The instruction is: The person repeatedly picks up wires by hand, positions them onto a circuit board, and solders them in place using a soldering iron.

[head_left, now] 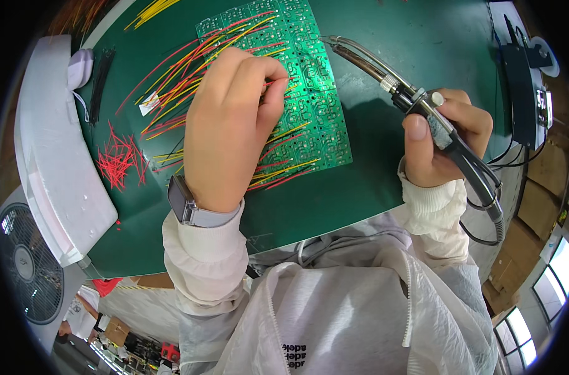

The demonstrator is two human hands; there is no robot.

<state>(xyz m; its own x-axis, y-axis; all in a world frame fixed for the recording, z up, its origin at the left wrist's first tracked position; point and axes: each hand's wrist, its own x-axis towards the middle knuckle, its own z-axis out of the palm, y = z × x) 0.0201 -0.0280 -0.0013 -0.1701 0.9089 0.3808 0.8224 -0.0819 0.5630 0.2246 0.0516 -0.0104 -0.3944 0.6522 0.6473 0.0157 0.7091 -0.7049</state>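
Note:
A green circuit board panel [325,119] lies on the table, with rows of red and yellow wires [184,65] attached and trailing left. Over its middle, my left hand [228,125] is closed in a pinch at a thin red wire [289,79], whose end meets the board; the fingers hide most of it. My right hand [450,140] grips a soldering iron [415,100] with a thin metal tube running along its shaft. The iron's tip is just off the panel's upper right edge, apart from the wire.
Loose red wires [119,156] lie in a pile at left, with black wires [101,87] beyond. Yellow wires [150,12] lie at the far left. A white curved panel [53,156] borders the left side, a fan [31,262] beside it. A dark box [522,94] stands at right.

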